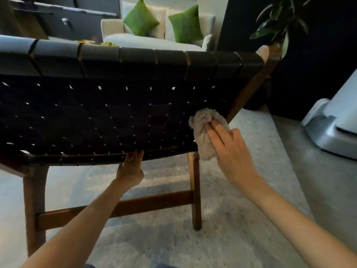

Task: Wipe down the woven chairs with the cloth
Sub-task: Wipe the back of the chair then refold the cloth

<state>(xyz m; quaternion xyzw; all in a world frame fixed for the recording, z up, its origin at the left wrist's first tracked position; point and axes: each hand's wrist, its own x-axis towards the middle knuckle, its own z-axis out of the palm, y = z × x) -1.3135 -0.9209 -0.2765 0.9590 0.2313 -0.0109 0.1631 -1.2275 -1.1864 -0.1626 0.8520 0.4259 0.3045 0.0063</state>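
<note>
A pale speckled rug (222, 219) is spread over the grey floor (318, 180). The woven chair (96, 117) is stood on the rug by its wooden legs (196, 190). A white appliance (332, 122) is set on bare floor past the rug's right edge.

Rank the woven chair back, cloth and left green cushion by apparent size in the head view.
1. woven chair back
2. cloth and left green cushion look alike; the cushion is farther away, so unranked.
</note>
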